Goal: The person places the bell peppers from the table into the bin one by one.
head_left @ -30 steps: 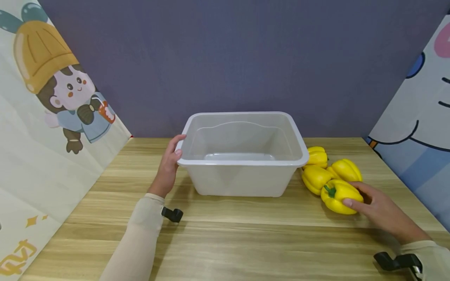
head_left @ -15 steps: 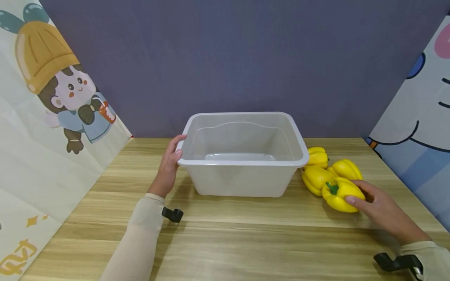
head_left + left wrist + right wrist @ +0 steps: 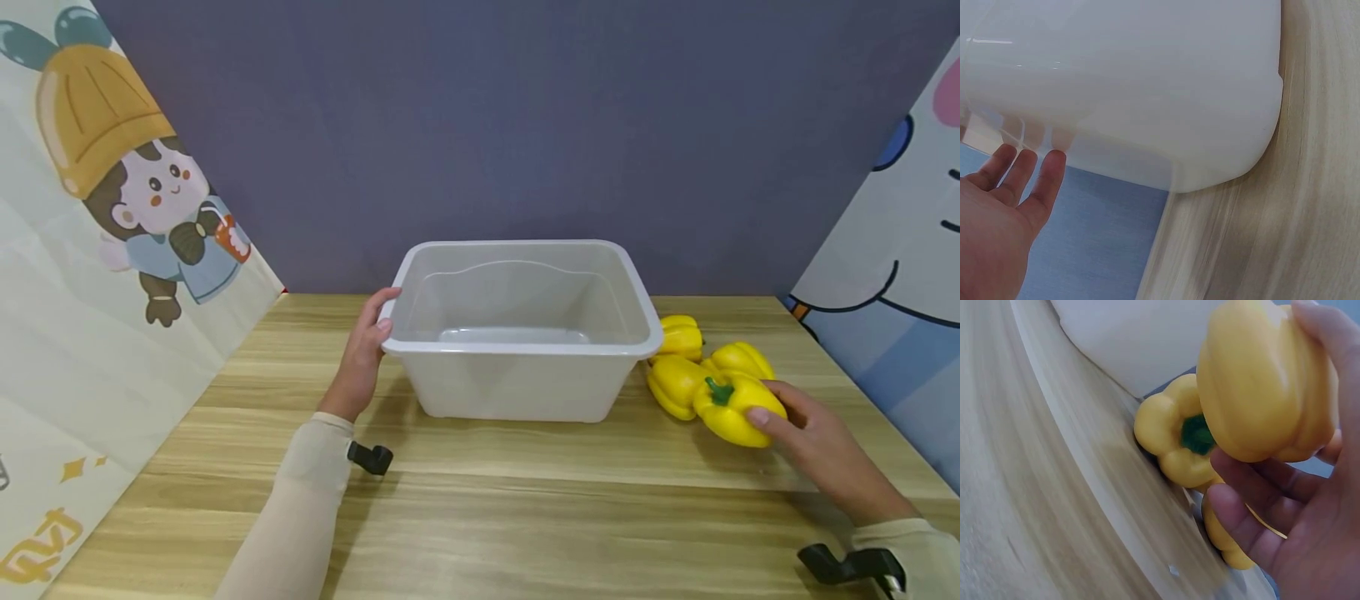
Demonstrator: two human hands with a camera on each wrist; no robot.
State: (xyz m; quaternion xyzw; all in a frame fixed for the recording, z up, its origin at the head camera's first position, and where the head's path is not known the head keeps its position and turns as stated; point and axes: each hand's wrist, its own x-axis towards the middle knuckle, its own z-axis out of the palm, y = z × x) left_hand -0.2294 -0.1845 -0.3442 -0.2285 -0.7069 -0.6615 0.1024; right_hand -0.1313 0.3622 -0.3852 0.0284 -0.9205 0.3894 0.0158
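In the head view, my right hand (image 3: 813,437) holds a yellow bell pepper (image 3: 738,412) with a green stem, thumb on the near side. The right wrist view shows this pepper (image 3: 1260,381) raised above the wooden surface, over the other peppers. My left hand (image 3: 360,367) grips the left rim of a light grey plastic bin (image 3: 510,383), which stands upright. Seen from the left wrist, its fingers (image 3: 1044,187) touch the bin's outer wall. Nothing shows inside the bin.
Several more yellow bell peppers, including a nearer one (image 3: 675,383) and one at the back (image 3: 681,337), lie right of the bin. A dark blue panel (image 3: 525,125) stands behind the table (image 3: 525,517). Printed cartoon panels flank both sides.
My right hand has lifted the bell pepper slightly off the table and tilted it, shifting it a little right and up. The left hand stays on the bin rim.
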